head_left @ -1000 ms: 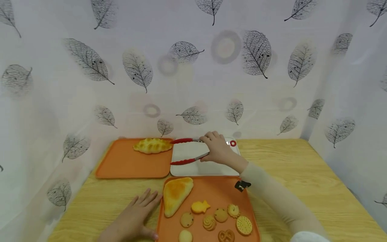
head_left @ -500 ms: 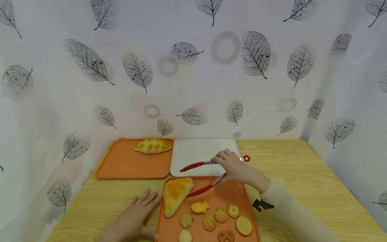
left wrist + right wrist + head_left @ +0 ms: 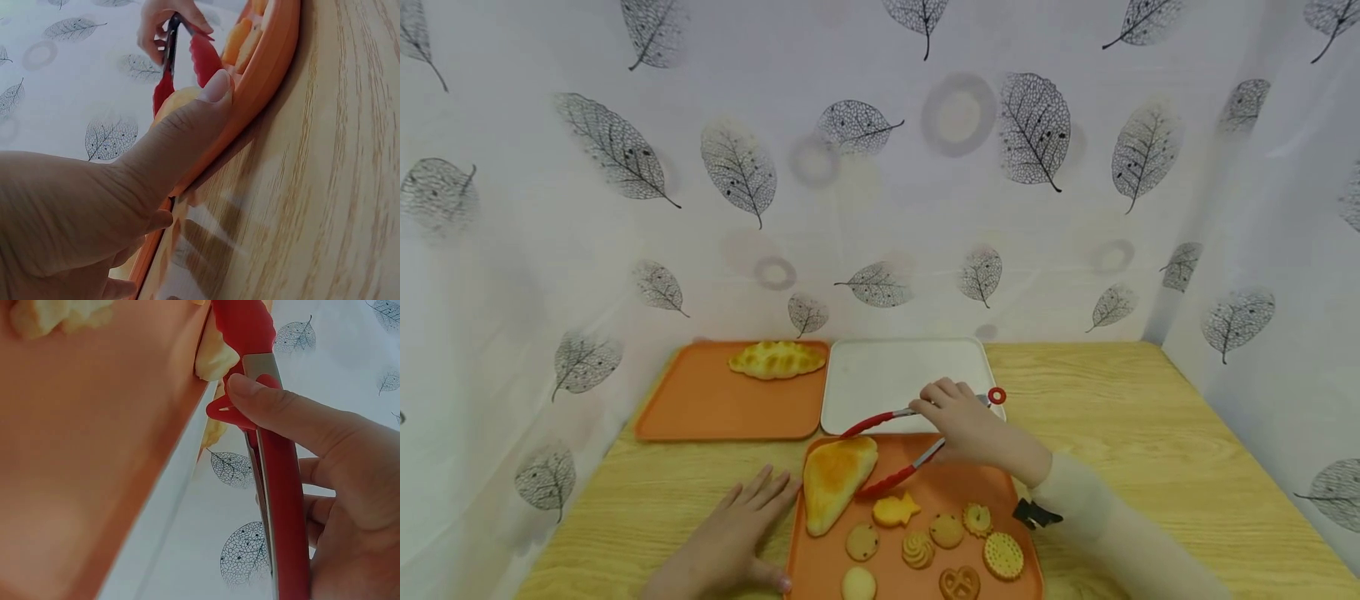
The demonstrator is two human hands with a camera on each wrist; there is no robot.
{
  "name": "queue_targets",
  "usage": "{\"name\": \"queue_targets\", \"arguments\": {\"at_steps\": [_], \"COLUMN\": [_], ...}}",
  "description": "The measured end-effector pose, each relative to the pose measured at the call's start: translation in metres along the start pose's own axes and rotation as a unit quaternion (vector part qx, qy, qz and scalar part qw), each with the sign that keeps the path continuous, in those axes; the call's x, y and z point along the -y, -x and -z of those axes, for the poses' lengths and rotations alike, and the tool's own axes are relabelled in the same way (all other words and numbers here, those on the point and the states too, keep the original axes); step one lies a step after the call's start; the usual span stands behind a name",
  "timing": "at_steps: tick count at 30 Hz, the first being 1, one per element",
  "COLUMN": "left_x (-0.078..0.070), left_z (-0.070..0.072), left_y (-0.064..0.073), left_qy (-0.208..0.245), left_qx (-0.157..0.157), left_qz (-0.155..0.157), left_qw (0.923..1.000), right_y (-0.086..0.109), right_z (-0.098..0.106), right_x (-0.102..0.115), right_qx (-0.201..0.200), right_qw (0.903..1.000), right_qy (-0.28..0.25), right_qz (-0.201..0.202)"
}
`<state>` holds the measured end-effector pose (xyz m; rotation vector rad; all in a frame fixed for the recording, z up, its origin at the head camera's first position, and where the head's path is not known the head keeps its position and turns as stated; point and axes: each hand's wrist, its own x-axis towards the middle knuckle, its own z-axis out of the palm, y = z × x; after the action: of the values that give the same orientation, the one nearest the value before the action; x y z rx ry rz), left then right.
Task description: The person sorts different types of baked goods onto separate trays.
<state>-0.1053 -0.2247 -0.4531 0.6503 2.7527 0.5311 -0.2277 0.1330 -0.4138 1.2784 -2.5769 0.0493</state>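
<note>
My right hand [image 3: 973, 425] grips a pair of red-tipped metal tongs [image 3: 284, 506], thumb on one arm and fingers round the other. The tongs' spread tips stand on either side of the upper right part of a triangular golden bread [image 3: 835, 483]. That bread lies in the near orange tray's [image 3: 977, 467] far left corner. My left hand [image 3: 730, 533] rests beside this tray's left edge with fingers spread, and in the left wrist view its thumb [image 3: 187, 122] lies against the rim.
Several biscuits lie in the near tray, among them a fish-shaped one [image 3: 895, 510] and a pretzel-shaped one [image 3: 960, 583]. Behind stand a white tray [image 3: 902, 367] and another orange tray [image 3: 722, 412] bearing a long ridged bread [image 3: 777, 360]. A leaf-print curtain [image 3: 880, 208] hangs behind the table.
My right hand has brought the tongs from above the white tray toward me, and their tips now straddle the triangular bread. The left hand has stayed in place.
</note>
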Motion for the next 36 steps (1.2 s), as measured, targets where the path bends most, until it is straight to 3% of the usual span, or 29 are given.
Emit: {"name": "queue_targets", "arguments": {"at_steps": [17, 27, 36], "left_x": [0.002, 0.000, 0.000], "left_z": [-0.001, 0.000, 0.002], "left_y": [0.000, 0.001, 0.001], "left_qy": [0.014, 0.019, 0.005], "left_qx": [0.021, 0.017, 0.004], "left_qz": [0.003, 0.006, 0.000], "left_qw": [0.9997, 0.9997, 1.0000], "right_y": [-0.001, 0.011, 0.014], "right_z": [-0.001, 0.008, 0.020], "right_x": [-0.002, -0.023, -0.039], "right_qx": [-0.020, -0.082, -0.082], "right_qw": [0.9997, 0.9962, 0.9956], "right_qy": [-0.015, -0.029, -0.032], "right_qz": [0.002, -0.001, -0.034]}}
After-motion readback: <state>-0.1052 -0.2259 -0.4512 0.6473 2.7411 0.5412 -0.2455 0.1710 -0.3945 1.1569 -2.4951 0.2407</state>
